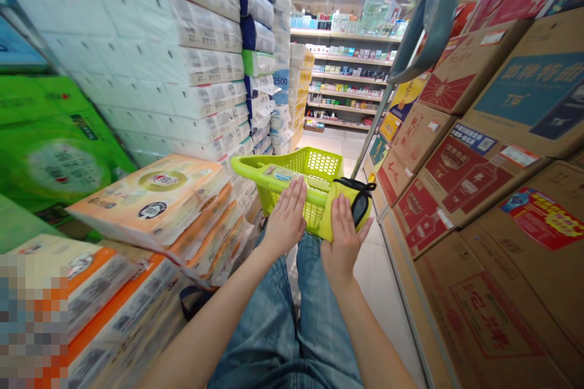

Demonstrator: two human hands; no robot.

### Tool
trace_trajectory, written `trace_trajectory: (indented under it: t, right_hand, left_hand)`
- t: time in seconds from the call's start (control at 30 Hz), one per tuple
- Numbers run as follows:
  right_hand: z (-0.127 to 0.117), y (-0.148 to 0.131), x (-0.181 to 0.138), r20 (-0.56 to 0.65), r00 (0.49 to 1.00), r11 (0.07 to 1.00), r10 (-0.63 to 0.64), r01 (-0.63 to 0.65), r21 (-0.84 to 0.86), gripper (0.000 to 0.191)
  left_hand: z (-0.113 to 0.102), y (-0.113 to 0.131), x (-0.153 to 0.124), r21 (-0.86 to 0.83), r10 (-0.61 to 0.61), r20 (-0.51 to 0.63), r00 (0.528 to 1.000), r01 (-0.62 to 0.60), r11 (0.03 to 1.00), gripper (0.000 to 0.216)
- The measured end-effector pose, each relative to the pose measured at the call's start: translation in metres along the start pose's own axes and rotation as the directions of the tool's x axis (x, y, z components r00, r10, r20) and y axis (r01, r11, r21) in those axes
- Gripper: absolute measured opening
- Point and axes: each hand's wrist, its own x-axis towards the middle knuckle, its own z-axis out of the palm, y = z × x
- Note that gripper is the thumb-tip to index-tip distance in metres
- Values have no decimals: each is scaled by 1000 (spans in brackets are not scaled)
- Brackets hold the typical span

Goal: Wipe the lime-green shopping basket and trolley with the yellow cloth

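A lime-green plastic shopping basket [269,191] with perforated sides is in front of my knees. My left hand [285,216] rests at its near side, fingers straight and close together, touching the rim beside a label [279,174]. A yellow pouch [325,219] with black trim and a dark oval panel is at the basket's near right corner. My right hand [342,237] lies against the pouch with its fingers stretched and slightly spread. The right thumb is hidden. What the basket holds, if anything, cannot be made out.
Tissue packs [168,185] are stacked on the left beside a tall wall of white packs [201,67]. Printed cartons [483,164] line the right. A metal pole [374,121] with a grey-blue hook-shaped part [431,30] rises near them. Stocked shelves [347,76] stand beyond the aisle.
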Motion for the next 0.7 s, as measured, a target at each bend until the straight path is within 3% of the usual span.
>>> trace_trajectory:
  t: [0.13,0.23,0.37,0.47,0.6,0.7]
  right_hand:
    - [10,-29,-2,71,994,997,-79,76,34,76]
    - [12,-35,4,116,986,990,-123,115,79,76]
    - [3,-20,-4,128,979,986,-158,150,70,80]
    - [-7,2,-16,74,987,989,-146,143,44,82]
    - [-13,26,-12,-8,999,998,-49,49,42,80]
    - [-10,30,-1,-20,999,997,46,-45,64,80]
  left_hand:
    - [0,-3,-1,19,2,13,1000,-2,1000,80]
    - [0,-5,-2,18,8,12,1000,-9,1000,76]
    - [-1,-2,-1,17,6,8,1000,-6,1000,81]
    - [0,1,0,4,6,1,1000,-6,1000,86]
    - [1,2,0,-2,8,-3,1000,-8,1000,89]
    - [0,1,0,-3,5,0,1000,-5,1000,89]
